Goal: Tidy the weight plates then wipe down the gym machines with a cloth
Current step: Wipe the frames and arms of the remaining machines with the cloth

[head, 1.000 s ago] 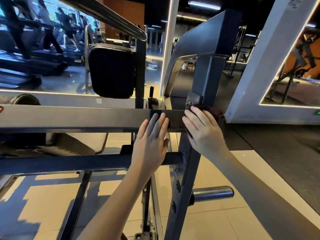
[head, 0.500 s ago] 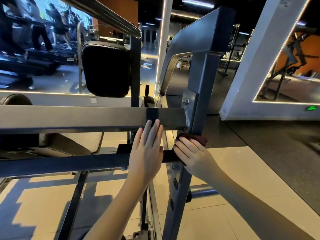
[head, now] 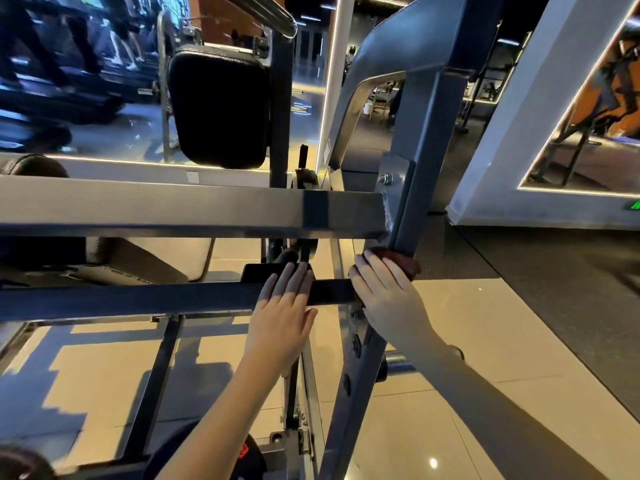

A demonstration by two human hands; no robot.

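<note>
Squarely in the middle stands the grey slanted post (head: 420, 202) of a gym machine, and everything else is placed from it. The right hand (head: 384, 296) lies against the post's near face just below where the upper crossbar (head: 173, 209) joins it. Its grip holds a dark red cloth (head: 403, 264) pressed onto the metal. The fingers lie over the cloth, which shows as a bunched edge above and to the right of the fingertips, while the thumb sits at the post's left edge, where the lower crossbar (head: 138, 299) meets it. The left hand (head: 280, 323) is just left of the post, laid flat on the lower crossbar with fingers straight and together; its grip is wide and holds nothing. A bolt (head: 385, 178) sits on the plate at the post's left side, above the upper crossbar. Further left of the post and higher, a black pad (head: 220, 105) hangs on a thinner upright. Low on the post's right side a chrome peg (head: 398, 362) sticks out, mostly hidden behind the right forearm. Near the post's foot, to its left, a black disc (head: 247, 453) with red marks peeks out beside the left forearm; what it is cannot be told. Pale floor tiles (head: 433, 427) spread under the post, and dark matting (head: 554, 289) begins to its right.
</note>
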